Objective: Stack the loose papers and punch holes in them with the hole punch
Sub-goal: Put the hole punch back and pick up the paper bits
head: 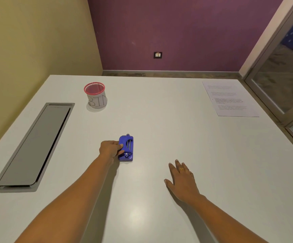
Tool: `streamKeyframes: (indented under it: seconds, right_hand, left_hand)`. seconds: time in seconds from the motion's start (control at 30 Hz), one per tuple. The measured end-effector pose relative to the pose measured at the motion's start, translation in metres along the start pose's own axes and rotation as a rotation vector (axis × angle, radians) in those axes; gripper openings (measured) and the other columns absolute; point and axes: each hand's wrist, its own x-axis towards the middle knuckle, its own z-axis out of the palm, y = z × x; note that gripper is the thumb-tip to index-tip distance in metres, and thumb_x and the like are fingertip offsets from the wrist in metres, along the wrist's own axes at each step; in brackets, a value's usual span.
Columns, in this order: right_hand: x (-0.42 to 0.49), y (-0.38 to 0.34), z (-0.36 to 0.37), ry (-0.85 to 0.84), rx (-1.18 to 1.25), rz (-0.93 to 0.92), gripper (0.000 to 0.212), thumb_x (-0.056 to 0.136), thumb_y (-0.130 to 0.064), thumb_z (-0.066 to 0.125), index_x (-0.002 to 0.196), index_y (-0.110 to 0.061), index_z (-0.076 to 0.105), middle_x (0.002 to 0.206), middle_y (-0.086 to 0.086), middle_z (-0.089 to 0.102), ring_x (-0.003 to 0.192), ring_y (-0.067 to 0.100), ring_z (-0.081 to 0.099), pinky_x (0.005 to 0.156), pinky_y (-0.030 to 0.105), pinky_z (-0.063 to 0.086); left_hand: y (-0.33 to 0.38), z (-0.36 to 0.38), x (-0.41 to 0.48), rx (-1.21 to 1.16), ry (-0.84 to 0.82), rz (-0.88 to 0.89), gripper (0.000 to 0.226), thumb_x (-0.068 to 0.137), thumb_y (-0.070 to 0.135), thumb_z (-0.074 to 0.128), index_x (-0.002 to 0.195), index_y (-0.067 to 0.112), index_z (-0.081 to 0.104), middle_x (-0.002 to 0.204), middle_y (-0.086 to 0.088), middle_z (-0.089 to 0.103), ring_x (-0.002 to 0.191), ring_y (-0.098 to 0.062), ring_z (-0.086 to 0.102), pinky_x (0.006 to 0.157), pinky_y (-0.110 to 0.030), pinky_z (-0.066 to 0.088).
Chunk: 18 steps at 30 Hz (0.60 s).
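A blue hole punch (127,148) lies on the white table (159,123) near the middle, with its underside and metal parts showing. My left hand (110,149) grips its left side, thumb and fingers curled onto it. My right hand (181,179) rests flat on the table to the right of the punch, fingers straight and spread, a ring on one finger. Printed papers (229,99) lie flat at the far right corner of the table, well away from both hands.
A red-rimmed mesh cup labelled BIN (95,95) stands at the back left. A grey cable hatch (35,146) is set into the table on the left. A glass door frame (282,95) runs along the right edge.
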Motion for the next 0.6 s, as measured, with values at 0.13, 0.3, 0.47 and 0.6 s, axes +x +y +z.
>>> streamKeyframes:
  seconds: [0.13,0.3,0.47,0.6]
  right_hand:
    - [0.001,0.0,0.0,0.001,0.011,-0.003,0.065,0.094,-0.047,0.036,0.149,-0.025,0.009,0.159,0.002,-0.001,0.147,0.023,-0.003,0.118,0.042,0.01]
    - [0.0,0.002,0.001,0.006,0.025,-0.008,0.065,0.093,-0.048,0.036,0.148,-0.026,0.01,0.159,0.002,0.0,0.147,0.023,-0.002,0.118,0.042,0.01]
    - [0.0,0.003,0.001,0.016,0.033,-0.014,0.065,0.093,-0.048,0.038,0.148,-0.025,0.012,0.159,0.002,0.002,0.147,0.023,-0.001,0.118,0.043,0.01]
    - [0.0,0.003,0.001,0.023,0.025,-0.017,0.065,0.093,-0.048,0.037,0.148,-0.026,0.012,0.159,0.002,0.002,0.147,0.023,-0.001,0.117,0.042,0.01]
  left_hand:
    - [-0.01,0.001,-0.002,0.038,0.017,-0.007,0.024,0.082,-0.009,0.059,0.106,-0.013,0.058,0.099,-0.02,0.058,0.077,-0.031,0.059,0.042,-0.015,0.051]
    - [-0.017,0.002,-0.005,-0.03,-0.001,0.038,0.025,0.083,-0.006,0.06,0.107,-0.012,0.059,0.1,-0.02,0.059,0.07,-0.026,0.059,0.045,-0.012,0.052]
    - [-0.017,-0.003,-0.011,-0.113,-0.013,0.005,0.025,0.086,-0.006,0.055,0.11,-0.01,0.057,0.09,-0.017,0.061,0.063,-0.02,0.056,0.043,-0.012,0.051]
    - [-0.016,-0.024,-0.016,-0.463,-0.009,-0.199,0.013,0.092,0.001,0.046,0.085,0.002,0.056,0.048,-0.007,0.063,0.041,-0.013,0.06,0.04,-0.018,0.051]
